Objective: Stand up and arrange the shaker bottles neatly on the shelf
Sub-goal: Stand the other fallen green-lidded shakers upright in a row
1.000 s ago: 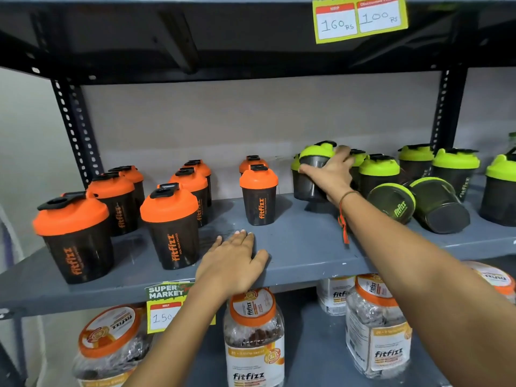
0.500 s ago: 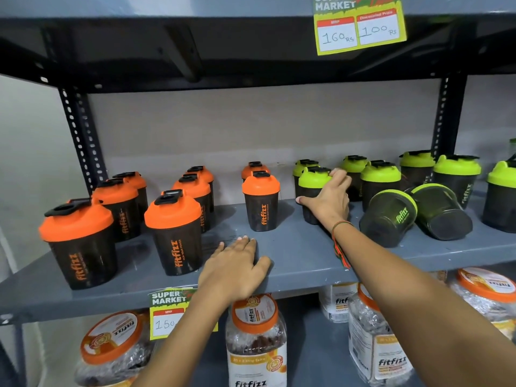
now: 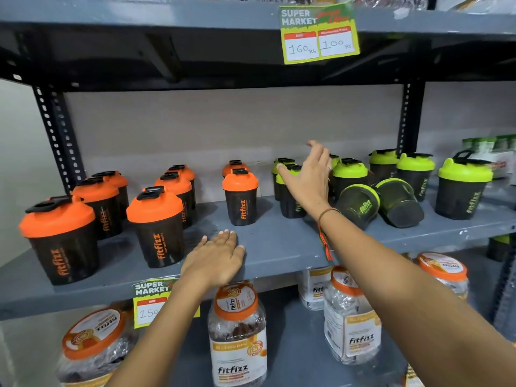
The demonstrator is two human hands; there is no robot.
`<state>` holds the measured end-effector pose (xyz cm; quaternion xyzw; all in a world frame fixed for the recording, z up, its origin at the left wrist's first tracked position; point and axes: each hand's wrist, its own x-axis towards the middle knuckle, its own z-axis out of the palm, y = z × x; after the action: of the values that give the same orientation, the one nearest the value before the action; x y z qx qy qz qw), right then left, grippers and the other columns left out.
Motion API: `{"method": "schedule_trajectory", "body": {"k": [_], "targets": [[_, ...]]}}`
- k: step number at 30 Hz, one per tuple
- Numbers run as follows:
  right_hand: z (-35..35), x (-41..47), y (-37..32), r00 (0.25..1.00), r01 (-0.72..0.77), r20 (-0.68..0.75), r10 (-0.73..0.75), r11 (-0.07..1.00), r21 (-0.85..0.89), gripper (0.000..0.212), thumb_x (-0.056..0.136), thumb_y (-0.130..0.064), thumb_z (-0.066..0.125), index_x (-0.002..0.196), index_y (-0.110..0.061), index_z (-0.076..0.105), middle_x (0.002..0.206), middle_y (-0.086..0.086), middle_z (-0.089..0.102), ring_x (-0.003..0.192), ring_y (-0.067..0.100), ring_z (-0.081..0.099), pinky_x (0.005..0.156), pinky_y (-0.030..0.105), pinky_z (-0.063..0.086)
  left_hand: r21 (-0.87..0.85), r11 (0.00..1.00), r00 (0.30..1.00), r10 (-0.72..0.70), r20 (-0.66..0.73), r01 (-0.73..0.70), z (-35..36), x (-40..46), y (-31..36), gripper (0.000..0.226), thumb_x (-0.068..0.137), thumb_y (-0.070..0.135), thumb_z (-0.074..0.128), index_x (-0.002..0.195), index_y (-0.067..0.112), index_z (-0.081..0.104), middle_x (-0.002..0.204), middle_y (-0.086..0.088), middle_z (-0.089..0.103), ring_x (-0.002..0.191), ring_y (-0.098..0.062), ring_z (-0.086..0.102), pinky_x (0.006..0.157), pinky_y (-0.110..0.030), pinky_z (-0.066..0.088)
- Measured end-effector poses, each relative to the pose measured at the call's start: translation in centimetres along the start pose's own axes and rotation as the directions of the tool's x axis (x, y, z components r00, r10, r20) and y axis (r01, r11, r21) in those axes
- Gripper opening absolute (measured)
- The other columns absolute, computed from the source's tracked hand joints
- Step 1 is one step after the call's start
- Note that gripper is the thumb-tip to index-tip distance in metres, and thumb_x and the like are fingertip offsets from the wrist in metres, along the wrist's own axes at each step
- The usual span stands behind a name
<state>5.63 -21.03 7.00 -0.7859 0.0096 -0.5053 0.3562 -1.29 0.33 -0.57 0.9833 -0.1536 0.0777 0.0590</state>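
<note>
Half a second back my right hand (image 3: 308, 180) rested against the front green-lidded shaker; now it has lifted clear and hangs above that spot, fingers spread wide, holding nothing, while that dark shaker bottle with the lime-green lid (image 3: 290, 195) stands upright on its own.

Nearest me, my left hand (image 3: 216, 256) lies flat, palm down and fingers loosely together, on the front edge of the grey metal shelf (image 3: 279, 247); it grips nothing and only steadies me. Below it sit clear plastic jars with orange lids (image 3: 237, 331), no part of this job.

Further in, to the left, the black shaker bottles with orange lids (image 3: 156, 227) all stand upright in rough rows, with two more (image 3: 240, 196) set apart nearer the middle. To the right, just beside my raised wrist, two dark green-rimmed shakers lie on their sides (image 3: 379, 203), touching each other. Behind and beside them the rest of the green-lidded shakers (image 3: 416, 174) stand upright by the back wall.

I judge one bottle is freshly set and released, and the two toppled ones come next. That calls for swinging my open hand right and down, closing round the nearer fallen body, tipping it onto its base, and lining it up without knocking the neighbours crowded behind.
</note>
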Motion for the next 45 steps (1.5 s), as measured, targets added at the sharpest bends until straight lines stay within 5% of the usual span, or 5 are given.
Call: {"method": "schedule_trajectory", "body": {"k": [8, 20, 26, 36, 45], "targets": [[-8.2, 2.0, 1.8, 0.976, -0.181, 0.083, 0.200, 0.963, -0.199, 0.053, 0.081, -0.045, 0.067, 0.121, -0.014, 0.053, 0.127, 0.013, 0.053, 0.122, 0.038, 0.047, 0.097, 0.040, 0.039, 0.011, 1.000, 1.000, -0.004, 0.005, 0.004, -0.1, 0.2, 0.0, 0.059, 0.100, 0.039, 0.018, 0.152, 0.012, 0.020, 0.162, -0.006, 0.013, 0.149, -0.017, 0.011, 0.120, -0.041, 0.006], [-12.0, 1.2, 5.2, 0.642, -0.314, 0.360, 0.677, 0.660, -0.683, 0.155, 0.035, -0.109, 0.018, 0.151, -0.007, 0.034, 0.135, 0.023, 0.059, 0.113, 0.040, 0.065, 0.098, 0.049, 0.051, -0.020, 1.000, 1.000, 0.015, -0.017, -0.015, 0.0, 0.4, -0.4, 0.061, 0.098, 0.042, 0.020, 0.151, 0.012, 0.023, 0.161, -0.007, 0.017, 0.149, -0.020, 0.015, 0.120, -0.044, 0.008], [-9.7, 1.3, 6.9, 0.615, -0.463, 0.344, 0.710, 0.678, -0.571, 0.142, 0.043, -0.095, 0.053, 0.155, -0.020, 0.011, 0.137, 0.020, 0.054, 0.096, 0.038, 0.072, 0.091, 0.051, 0.056, -0.022, 1.000, 0.999, 0.015, -0.038, -0.016, 0.3, 0.5, -0.4, 0.061, 0.098, 0.044, 0.021, 0.151, 0.014, 0.024, 0.161, -0.006, 0.018, 0.148, -0.020, 0.016, 0.120, -0.044, 0.009], [-9.9, -0.4, 5.7, 0.699, -0.614, 0.316, 0.641, 0.765, -0.195, 0.106, 0.058, -0.061, 0.078, 0.139, -0.012, 0.030, 0.119, 0.005, 0.046, 0.117, 0.031, 0.052, 0.059, 0.044, 0.063, -0.026, 1.000, 0.998, 0.011, -0.054, -0.013, 0.1, 0.1, -0.2, 0.060, 0.098, 0.044, 0.021, 0.151, 0.014, 0.026, 0.161, -0.007, 0.020, 0.148, -0.022, 0.019, 0.119, -0.043, 0.011], [-7.5, -4.1, 2.5, 0.923, -0.380, 0.105, 0.370, 0.919, 0.108, 0.072, 0.058, -0.058, 0.078, 0.110, -0.016, 0.052, 0.115, 0.006, 0.062, 0.109, 0.030, 0.060, 0.095, 0.047, 0.050, -0.032, 0.999, 0.998, 0.008, -0.056, -0.010, -0.4, -0.5, 0.1, 0.057, 0.097, 0.042, 0.023, 0.145, 0.013, 0.035, 0.157, -0.009, 0.029, 0.143, -0.025, 0.030, 0.118, -0.045, 0.018]]}}
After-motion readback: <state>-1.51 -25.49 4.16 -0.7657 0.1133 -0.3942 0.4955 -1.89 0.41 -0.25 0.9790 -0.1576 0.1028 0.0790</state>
